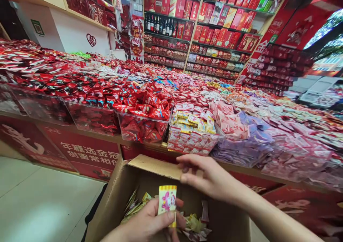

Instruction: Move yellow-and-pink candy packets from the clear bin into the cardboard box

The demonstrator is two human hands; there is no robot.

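My left hand (151, 222) is closed on a small yellow and pink candy packet (167, 200), held upright over an open cardboard box (150, 167). Several more wrapped candies (194, 225) lie at the bottom of that box. My right hand (206, 176) hovers over the box's far flap, fingers loosely curled and pointing left; nothing shows in it. Just beyond stands a clear bin of matching pink and yellow packets (191, 129).
A long counter carries clear bins of wrapped sweets: red ones (144, 110) at left and middle, pink (230, 122) and purple (246, 145) at right. Shelves of red gift boxes (214, 20) line the back wall. White tiled floor (40, 202) lies to the left.
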